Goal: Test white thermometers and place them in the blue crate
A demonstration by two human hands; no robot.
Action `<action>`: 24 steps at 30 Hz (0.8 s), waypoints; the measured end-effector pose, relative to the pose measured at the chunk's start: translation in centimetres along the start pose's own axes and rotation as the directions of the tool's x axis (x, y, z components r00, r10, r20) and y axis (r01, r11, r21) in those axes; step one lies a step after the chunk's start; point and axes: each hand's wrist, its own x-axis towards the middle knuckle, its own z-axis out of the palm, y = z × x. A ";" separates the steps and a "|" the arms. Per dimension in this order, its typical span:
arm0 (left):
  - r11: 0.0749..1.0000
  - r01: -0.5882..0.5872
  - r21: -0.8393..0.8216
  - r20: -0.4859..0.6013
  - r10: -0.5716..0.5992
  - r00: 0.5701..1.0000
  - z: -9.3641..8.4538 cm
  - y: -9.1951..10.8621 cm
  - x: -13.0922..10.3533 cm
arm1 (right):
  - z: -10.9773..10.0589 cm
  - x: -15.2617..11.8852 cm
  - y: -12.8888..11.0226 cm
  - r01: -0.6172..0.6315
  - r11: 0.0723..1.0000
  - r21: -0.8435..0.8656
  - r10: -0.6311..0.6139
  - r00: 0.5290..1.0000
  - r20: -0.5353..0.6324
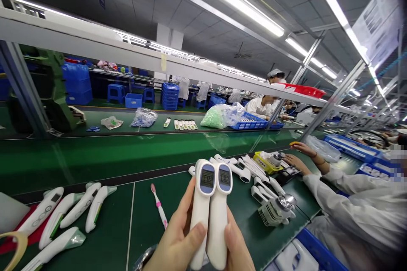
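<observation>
Two white infrared thermometers are held upright side by side, their grey screens with blue surrounds facing me. My left hand [178, 243] is closed around the left thermometer [199, 209], thumb on its handle. Around the right thermometer [219, 209] my right hand [238, 247] is closed, its thumb along the side. The two heads touch or nearly touch. Digits show on both screens, too blurred to read. A pink and white toothbrush [159, 205] lies on the green bench left of my hands. Behind the held pair, more white thermometers [233, 167] lie on the bench.
White-and-green thermometers [78, 207] lie at the left. On the right are a glass bottle with a metal cap [276, 211], a yellow tray [265, 163] and a co-worker's hands [300, 156]. A blue bin [318, 247] stands below. A green conveyor [95, 159] runs behind.
</observation>
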 end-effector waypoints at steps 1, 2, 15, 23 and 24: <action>1.000 0.003 -0.029 -0.012 -0.003 1.000 0.1 0.0 0.1 | -0.1 0.0 -0.1 -0.021 1.000 0.007 0.020 1.000 0.023; 0.999 0.011 -0.051 -0.043 -0.013 0.999 0.2 0.0 0.1 | -0.1 0.1 -0.2 -0.038 0.999 0.006 0.037 0.998 0.042; 0.973 0.056 -0.223 -0.248 -0.112 0.962 1.0 -0.2 0.6 | -1.5 0.9 -0.2 -0.021 0.997 -0.070 0.030 0.990 0.138; 0.944 0.079 -0.319 -0.135 -0.128 0.983 0.4 0.1 0.8 | -1.7 1.3 -0.1 -0.030 0.999 -0.017 0.032 0.983 0.178; 0.941 0.072 -0.332 -0.121 -0.118 0.986 0.3 0.0 0.9 | -1.6 1.3 -0.1 -0.033 0.999 0.001 0.032 0.981 0.192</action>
